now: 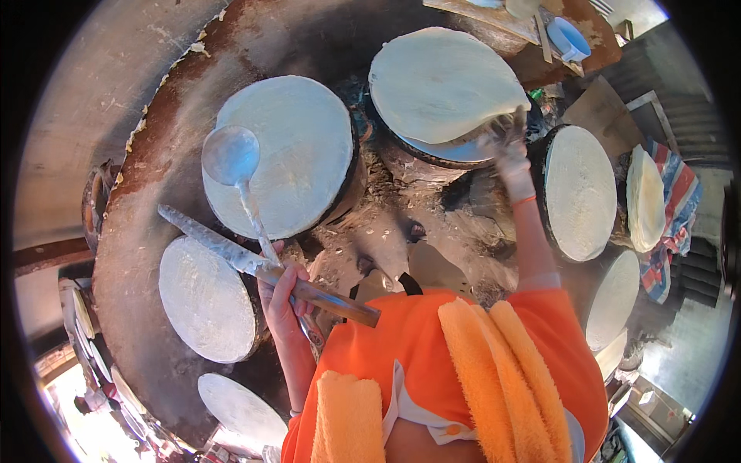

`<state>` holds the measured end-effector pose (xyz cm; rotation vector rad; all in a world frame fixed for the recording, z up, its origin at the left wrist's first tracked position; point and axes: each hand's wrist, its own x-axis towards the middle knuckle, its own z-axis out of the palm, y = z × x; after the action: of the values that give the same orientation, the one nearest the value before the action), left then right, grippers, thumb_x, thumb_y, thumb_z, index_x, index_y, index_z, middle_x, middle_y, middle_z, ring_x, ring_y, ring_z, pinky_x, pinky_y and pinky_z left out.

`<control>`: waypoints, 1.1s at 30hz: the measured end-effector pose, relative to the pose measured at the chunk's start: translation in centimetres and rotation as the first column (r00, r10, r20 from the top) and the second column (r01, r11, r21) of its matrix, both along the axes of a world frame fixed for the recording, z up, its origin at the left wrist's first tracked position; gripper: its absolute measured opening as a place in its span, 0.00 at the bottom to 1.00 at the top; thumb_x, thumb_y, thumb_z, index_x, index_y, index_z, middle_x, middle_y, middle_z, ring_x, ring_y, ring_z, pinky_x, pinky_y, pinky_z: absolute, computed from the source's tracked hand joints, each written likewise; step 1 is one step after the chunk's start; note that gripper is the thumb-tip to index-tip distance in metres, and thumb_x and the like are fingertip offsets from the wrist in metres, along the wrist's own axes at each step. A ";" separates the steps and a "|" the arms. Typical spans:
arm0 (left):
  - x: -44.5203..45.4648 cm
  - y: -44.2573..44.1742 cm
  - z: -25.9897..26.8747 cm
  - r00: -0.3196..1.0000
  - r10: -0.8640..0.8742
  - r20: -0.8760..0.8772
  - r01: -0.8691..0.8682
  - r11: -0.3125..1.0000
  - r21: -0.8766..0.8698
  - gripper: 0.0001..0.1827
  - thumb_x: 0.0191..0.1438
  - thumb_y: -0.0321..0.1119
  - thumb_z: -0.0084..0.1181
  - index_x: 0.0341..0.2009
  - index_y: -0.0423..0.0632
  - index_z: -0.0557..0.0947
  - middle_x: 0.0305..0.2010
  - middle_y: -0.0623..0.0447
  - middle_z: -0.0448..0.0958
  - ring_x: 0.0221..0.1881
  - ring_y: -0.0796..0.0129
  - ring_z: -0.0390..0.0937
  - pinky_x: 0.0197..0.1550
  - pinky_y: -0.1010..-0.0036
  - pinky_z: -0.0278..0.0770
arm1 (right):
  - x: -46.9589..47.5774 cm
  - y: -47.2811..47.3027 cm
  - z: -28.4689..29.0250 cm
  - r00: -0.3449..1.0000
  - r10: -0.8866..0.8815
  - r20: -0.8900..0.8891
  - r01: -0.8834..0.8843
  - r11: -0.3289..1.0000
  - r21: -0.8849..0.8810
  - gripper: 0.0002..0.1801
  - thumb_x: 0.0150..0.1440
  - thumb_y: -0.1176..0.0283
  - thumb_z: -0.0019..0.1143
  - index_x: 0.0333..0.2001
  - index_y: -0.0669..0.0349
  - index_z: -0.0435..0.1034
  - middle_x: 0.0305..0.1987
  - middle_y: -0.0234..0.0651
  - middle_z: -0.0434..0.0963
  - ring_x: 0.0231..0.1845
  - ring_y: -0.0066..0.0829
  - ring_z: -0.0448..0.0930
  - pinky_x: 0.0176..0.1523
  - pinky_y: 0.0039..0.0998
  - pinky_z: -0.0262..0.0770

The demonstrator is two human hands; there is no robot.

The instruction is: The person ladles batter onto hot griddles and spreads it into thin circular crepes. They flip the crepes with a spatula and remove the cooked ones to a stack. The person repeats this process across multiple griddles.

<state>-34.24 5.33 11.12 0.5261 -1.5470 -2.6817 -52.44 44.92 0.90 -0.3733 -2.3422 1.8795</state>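
My left hand point(289, 283) holds a round-bowled metal ladle point(231, 155) together with a batter-crusted wooden spreader or scraper point(231, 249); the two handles cross in the fingers. The ladle's bowl hangs over the front-left griddle, which bears a pale round flatbread sheet point(289, 156). My right hand point(506, 142), blurred, is at the lower right edge of another pale sheet point(446, 84) on the upper griddle. That edge is lifted and curled, baring a strip of the griddle's surface point(446, 151). The fingers seem to pinch the edge, though blur hides the exact hold.
More round griddles with pale sheets stand left point(207, 298), lower left point(240, 411) and right point(580, 194). Beyond the right one lies a stack of flatbreads point(645, 199) by a striped cloth point(683, 191). A blue mug point(568, 39) stands at the upper right. Rough ground shows between the griddles.
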 end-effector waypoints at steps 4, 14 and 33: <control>-0.1 0.2 0.4 0.999 0.048 0.019 -0.048 0.999 -0.003 0.26 0.55 0.28 0.50 0.57 0.42 0.60 0.27 0.50 0.73 0.07 0.80 0.57 0.08 0.84 0.55 | 1.9 -5.0 4.1 0.947 -0.021 0.321 -0.320 -0.175 0.931 0.38 0.59 0.72 0.35 0.68 0.28 0.34 0.74 0.37 0.34 0.72 0.40 0.45 0.70 0.55 0.30; -2.8 3.4 2.4 0.996 0.094 -0.004 -0.094 0.990 -0.102 0.27 0.55 0.30 0.50 0.58 0.42 0.59 0.28 0.51 0.73 0.08 0.81 0.58 0.08 0.85 0.55 | -4.4 2.3 1.1 0.949 0.060 -0.310 0.082 0.901 0.426 0.13 0.57 0.65 0.51 0.43 0.58 0.72 0.48 0.42 0.75 0.44 0.23 0.75 0.46 0.27 0.70; 3.4 -4.7 0.8 0.915 0.395 0.078 -0.399 0.916 0.050 0.27 0.54 0.28 0.50 0.58 0.43 0.60 0.28 0.50 0.74 0.08 0.81 0.56 0.10 0.85 0.57 | -12.6 -15.4 18.9 0.574 0.771 -0.276 0.404 0.026 0.914 0.17 0.59 0.59 0.45 0.38 0.61 0.74 0.34 0.46 0.77 0.31 0.42 0.78 0.38 0.41 0.73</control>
<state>-30.81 0.58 11.88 0.8386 -1.2061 -2.4263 -65.06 29.53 19.78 0.9352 -2.2184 -0.2797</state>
